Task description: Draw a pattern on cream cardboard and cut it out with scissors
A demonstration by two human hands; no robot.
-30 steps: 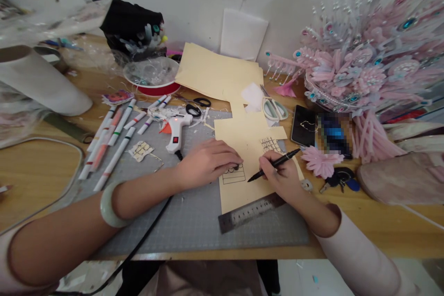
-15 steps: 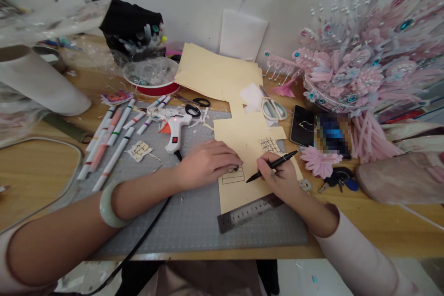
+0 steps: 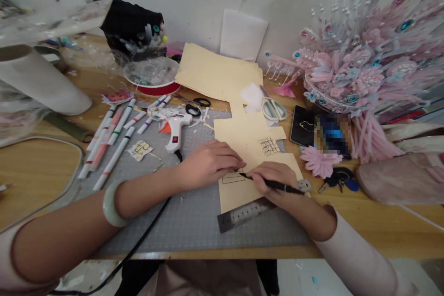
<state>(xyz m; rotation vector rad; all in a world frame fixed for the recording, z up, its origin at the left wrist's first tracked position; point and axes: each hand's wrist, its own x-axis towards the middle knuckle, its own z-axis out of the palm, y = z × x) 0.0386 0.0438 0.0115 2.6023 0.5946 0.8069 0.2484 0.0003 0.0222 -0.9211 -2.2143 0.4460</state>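
Note:
My right hand (image 3: 277, 180) grips a black pen (image 3: 282, 186), whose tip touches or nearly touches a ruled box (image 3: 233, 178) drawn on yellow card (image 3: 236, 132). My left hand (image 3: 217, 161) lies palm down over the card, fingers stretched out beside the pen tip, hiding the upper part of the box. What is under those fingertips cannot be made out. A metal ruler (image 3: 243, 215) rests across the card's lower edge, partly beneath my right hand. A piece with a black scale-like pattern (image 3: 269, 145) lies at the card's right side.
A white glue gun (image 3: 176, 133) and several markers (image 3: 114, 159) lie left on the grey cutting mat (image 3: 194, 233). White-handled scissors (image 3: 274, 110), a phone (image 3: 302, 126), keys (image 3: 340, 179) and a pink beaded headdress (image 3: 364, 64) are on the right. A card stack (image 3: 218, 71) lies behind.
My right hand has turned, tilting the pen's back end down to the right and bringing its tip up and left to the ruled box. My left hand has shifted slightly right.

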